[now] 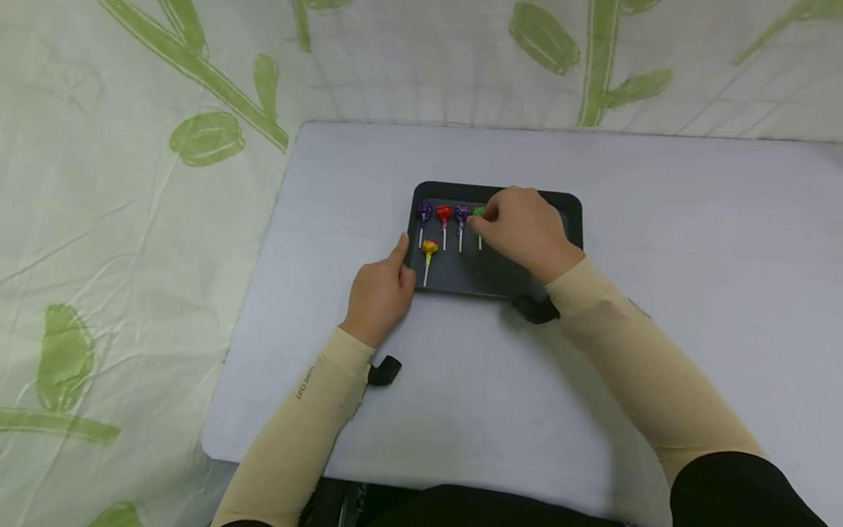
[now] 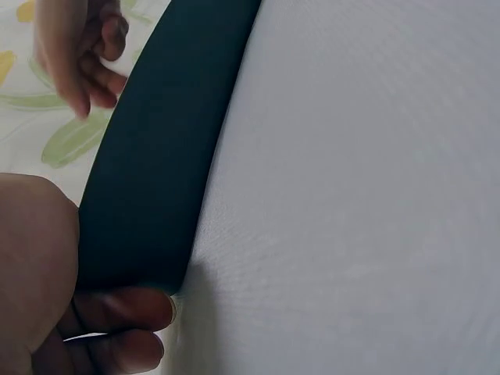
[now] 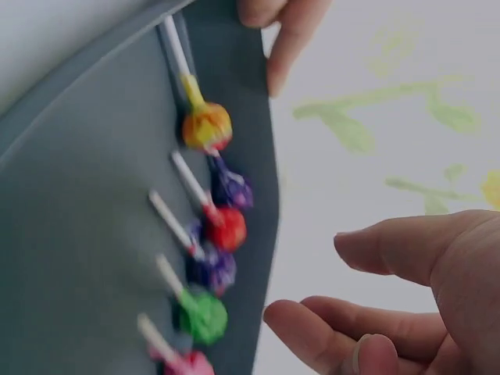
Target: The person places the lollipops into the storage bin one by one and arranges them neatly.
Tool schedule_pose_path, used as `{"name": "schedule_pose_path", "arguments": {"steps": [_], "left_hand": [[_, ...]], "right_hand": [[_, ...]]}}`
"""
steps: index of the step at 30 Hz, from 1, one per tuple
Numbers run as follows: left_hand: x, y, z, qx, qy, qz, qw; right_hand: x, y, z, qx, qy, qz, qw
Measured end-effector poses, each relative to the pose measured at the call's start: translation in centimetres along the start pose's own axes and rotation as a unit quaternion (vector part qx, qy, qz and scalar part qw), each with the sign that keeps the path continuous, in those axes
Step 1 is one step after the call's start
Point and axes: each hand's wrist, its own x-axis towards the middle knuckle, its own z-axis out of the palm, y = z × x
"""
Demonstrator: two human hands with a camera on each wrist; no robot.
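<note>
A dark grey tray (image 1: 474,274) holds several wrapped lollipops. In the far row lie a purple one (image 1: 425,211), a red one (image 1: 444,212), a second purple one (image 1: 462,212) and a green one (image 1: 478,211). Nearer me, below the first purple one, is a yellow lollipop (image 1: 430,247). A pink lollipop (image 3: 187,364) shows only in the right wrist view; my right hand covers it in the head view. My left hand (image 1: 378,296) grips the tray's near left corner. Over the tray's far side, my right hand (image 1: 527,230) has thumb and fingers apart, holding nothing.
The tray lies on a white-covered table (image 1: 691,241). Behind and to the left hangs or lies a pale cloth (image 1: 112,241) with green leaf patterns. Black wrist mounts (image 1: 385,371) stick out from both sleeves, the right one close over the tray's near edge.
</note>
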Motion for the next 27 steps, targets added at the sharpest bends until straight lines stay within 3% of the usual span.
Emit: {"name": "schedule_pose_path", "arguments": {"steps": [13, 18, 23, 27], "left_hand": [[0.1, 0.5, -0.2, -0.004, -0.016, -0.014, 0.9998], [0.4, 0.1, -0.2, 0.0, -0.01, -0.014, 0.9999], [0.3, -0.3, 0.1, 0.003, -0.014, -0.029, 0.9995], [0.2, -0.7, 0.1, 0.0, -0.023, -0.024, 0.9994]], "right_hand": [[-5.3, 6.5, -4.5, 0.046, 0.051, 0.042, 0.997], [-6.4, 9.3, -4.7, 0.044, 0.069, 0.06, 0.995], [-7.2, 11.1, -4.1, 0.042, 0.054, 0.076, 0.995], [-8.0, 12.5, -3.7, 0.037, 0.054, 0.093, 0.994]]}}
